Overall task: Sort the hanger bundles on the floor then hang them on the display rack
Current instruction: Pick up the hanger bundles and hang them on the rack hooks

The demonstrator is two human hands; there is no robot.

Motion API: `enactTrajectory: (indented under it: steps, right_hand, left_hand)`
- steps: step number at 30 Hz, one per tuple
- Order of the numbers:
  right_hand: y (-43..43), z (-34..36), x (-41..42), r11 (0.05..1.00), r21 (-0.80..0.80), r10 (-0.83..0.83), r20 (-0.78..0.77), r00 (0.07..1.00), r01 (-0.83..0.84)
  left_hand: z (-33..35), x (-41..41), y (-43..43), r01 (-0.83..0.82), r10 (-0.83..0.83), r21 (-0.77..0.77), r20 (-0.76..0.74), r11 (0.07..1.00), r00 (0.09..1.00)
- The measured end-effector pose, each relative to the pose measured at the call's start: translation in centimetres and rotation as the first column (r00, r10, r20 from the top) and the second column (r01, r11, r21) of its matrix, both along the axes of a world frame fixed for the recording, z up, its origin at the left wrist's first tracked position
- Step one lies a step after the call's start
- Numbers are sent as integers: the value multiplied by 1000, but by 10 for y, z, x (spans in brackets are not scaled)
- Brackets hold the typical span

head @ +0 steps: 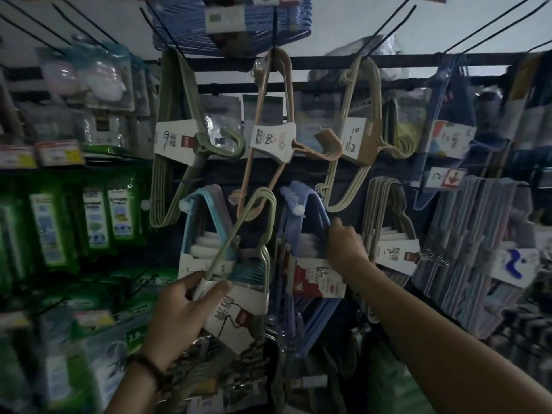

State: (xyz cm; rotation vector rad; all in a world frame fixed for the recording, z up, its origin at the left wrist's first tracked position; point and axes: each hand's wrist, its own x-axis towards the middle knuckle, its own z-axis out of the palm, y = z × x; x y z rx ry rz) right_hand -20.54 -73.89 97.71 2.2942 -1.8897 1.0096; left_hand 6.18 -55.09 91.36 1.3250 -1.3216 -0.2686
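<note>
My left hand (179,318) grips a pale green hanger bundle (254,222) by its white paper label, lifted in front of the display rack (328,59). My right hand (346,249) is closed on the arm of a purple-blue hanger bundle (304,210) that hangs from a lower peg with a white tip. A light blue bundle (197,222) hangs just behind the green one. On the upper row hang an olive green bundle (176,121), a pink bundle (280,115) and a beige bundle (361,121).
A grey bundle (385,210) and striped packs (472,234) hang to the right. Green packaged goods (89,222) fill shelves on the left. Long black pegs (385,25) jut out overhead. A blue bundle (233,22) hangs at the top.
</note>
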Motion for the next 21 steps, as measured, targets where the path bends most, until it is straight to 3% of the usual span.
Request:
enactTrajectory:
  steps: [5,7,11,14,17,21]
  right_hand:
    - [-4,4,-2,994,97,60,-7,998,-59]
    - [4,6,-11,993,85,83,61,995,-88]
    - [48,11,-43,960,-235,218,288,932,-152]
    - [86,11,-65,923,-248,370,364,855,-294]
    - [94,3,-87,965,-127,257,308,916,-228]
    - [92,-9,-137,976,-216,40,246,969,15]
  left_hand:
    - [-8,-33,-10,116,-112,15,-149,993,982]
    - [-12,-52,-18,123,-116,17,-216,992,969]
    - [-21,-87,-36,141,-127,29,-283,990,951]
    - [-36,-113,-56,211,-177,81,-306,974,935]
    - [-50,-158,-72,246,-212,140,-221,959,952]
    - [-63,-240,-79,337,-301,275,-165,900,939]
